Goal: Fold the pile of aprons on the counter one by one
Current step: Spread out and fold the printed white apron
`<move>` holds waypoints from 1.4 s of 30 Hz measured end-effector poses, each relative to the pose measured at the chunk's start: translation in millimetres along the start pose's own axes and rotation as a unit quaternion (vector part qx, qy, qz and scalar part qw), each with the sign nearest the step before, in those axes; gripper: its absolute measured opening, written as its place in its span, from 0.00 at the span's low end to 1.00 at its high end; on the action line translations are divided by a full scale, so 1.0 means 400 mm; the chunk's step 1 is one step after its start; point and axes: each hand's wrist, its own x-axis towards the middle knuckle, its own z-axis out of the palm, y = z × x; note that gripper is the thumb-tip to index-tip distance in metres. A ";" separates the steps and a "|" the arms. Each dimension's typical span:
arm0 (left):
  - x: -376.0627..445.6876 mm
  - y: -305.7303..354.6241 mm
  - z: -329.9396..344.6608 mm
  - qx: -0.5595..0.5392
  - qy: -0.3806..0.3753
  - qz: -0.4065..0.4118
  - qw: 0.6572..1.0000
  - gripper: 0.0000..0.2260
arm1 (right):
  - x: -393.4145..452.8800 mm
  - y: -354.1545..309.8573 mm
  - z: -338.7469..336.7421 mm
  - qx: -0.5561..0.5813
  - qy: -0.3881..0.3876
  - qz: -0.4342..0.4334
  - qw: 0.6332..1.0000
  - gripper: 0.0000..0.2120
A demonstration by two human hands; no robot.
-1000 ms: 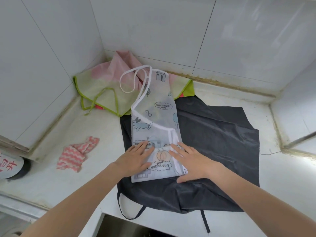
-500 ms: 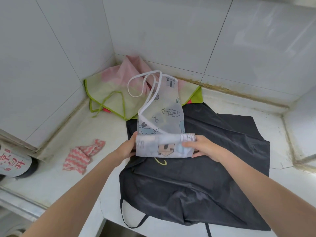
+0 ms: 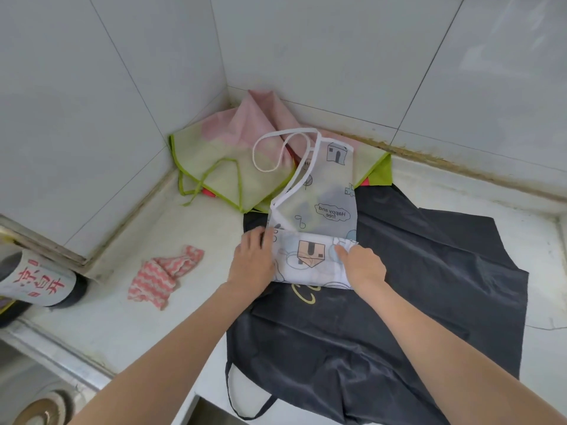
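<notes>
A white translucent cartoon-print apron [image 3: 319,207] lies lengthwise on a spread black apron [image 3: 399,286]. Its near end is folded over toward the wall into a flap [image 3: 310,259]. My left hand [image 3: 251,262] presses the flap's left edge, fingers on the fabric. My right hand [image 3: 362,265] holds the flap's right top corner between thumb and fingers. The white neck strap [image 3: 276,151] loops onto a green-trimmed pink and yellow apron [image 3: 233,161] in the corner.
A pink-and-white striped cloth [image 3: 165,274] lies left of the aprons. A dark bottle with a white label [image 3: 36,280] lies at the left edge. Tiled walls close the back and left; the counter edge drops off at the bottom near a sink [image 3: 40,391].
Both hands lifted the white apron's near end and folded it away from me over the rest. The flap now lies flat under my hands, and the black apron's yellow print shows.
</notes>
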 end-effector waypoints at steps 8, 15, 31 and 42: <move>0.054 0.052 0.006 0.145 -0.207 0.157 0.955 0.39 | 0.008 -0.007 -0.020 -0.041 -0.021 -0.002 0.999 0.26; 0.087 0.028 -0.033 0.158 -0.286 0.175 0.929 0.48 | 0.000 0.081 -0.031 -0.262 0.029 -0.387 0.883 0.41; 0.108 -0.085 -0.080 -0.452 -0.127 -0.087 0.879 0.15 | 0.050 0.069 -0.150 0.199 -0.146 -0.206 0.947 0.20; -0.011 -0.071 -0.055 -0.480 -0.301 -0.169 0.806 0.09 | -0.013 0.087 -0.074 0.374 -0.211 -0.028 0.903 0.10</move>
